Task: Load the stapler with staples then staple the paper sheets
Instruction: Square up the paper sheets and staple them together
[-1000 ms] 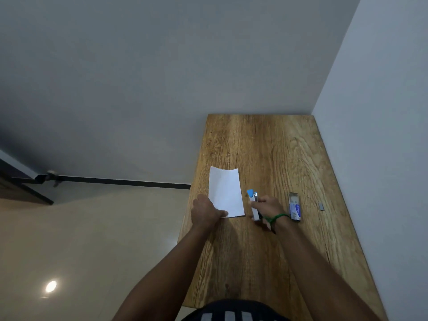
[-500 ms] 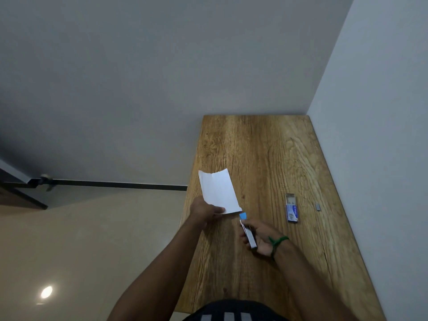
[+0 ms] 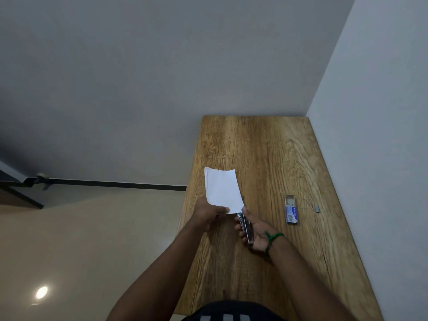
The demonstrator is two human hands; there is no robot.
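worktop point(image 3: 266, 147) under both hands | paper point(image 3: 222, 189) now lifted, pinched in our left hand point(image 3: 208, 210) | stapler point(image 3: 246, 225), gripped by our right hand point(image 3: 256, 230), has come up to its near corner, so we judge stapling imminent | staple box point(image 3: 291, 210) right of the hands

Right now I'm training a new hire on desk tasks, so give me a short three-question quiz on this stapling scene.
1. True or false: the paper sheets lie flat on the table, untouched.
2. Which hand holds the stapler? A) left hand B) right hand C) neither
3. Fill in: the open staple box lies on the table to the ______ of the right hand.

Key
1. False: the left hand grips the sheets at their near edge, and the stapler's nose meets their near right corner.
2. B. That wrist wears a green band.
3. Right. A small loose staple strip lies further right still.
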